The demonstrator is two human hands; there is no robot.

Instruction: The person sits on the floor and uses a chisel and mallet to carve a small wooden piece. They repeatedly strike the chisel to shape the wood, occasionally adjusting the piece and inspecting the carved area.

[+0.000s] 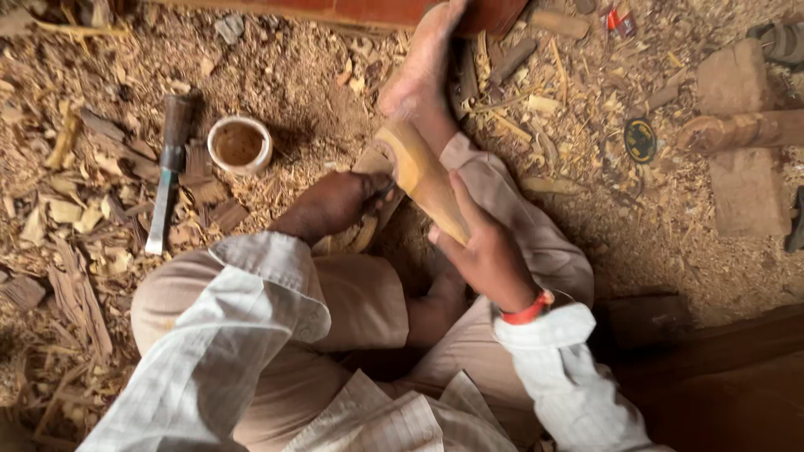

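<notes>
Pale checked sleeves (pixel 226 351) and tan trousers (pixel 360 310) fill the bottom of the frame, closest to the camera. Two hands are at work in the middle. On the right of the middle, the right hand (pixel 481 251) is wrapped around a light wooden piece (pixel 423 176), which slants up toward a bare foot (pixel 419 67) at the top middle; the tip of the wood touches the foot. A red band (pixel 528 311) sits on that wrist. Left of the wood, the left hand (pixel 335 203) is closed on a small tool (pixel 385 191) (only a dark bit of it shows) that meets the lower side of the wood.

One small round black and yellow sticker or lid (pixel 640 140) lies at the right, flat on the floor. One small red packet (pixel 618 18) peeks in at the top right.

Left of the hands stands one round cup (pixel 239 144) with brown inside. One chisel (pixel 167 172) with a dark handle lies further left. Two flat stone blocks (pixel 745 188) and one carved wooden post (pixel 737 130) sit at the right edge. Wood chips (pixel 75 209) cover the floor (pixel 653 243) all around.
</notes>
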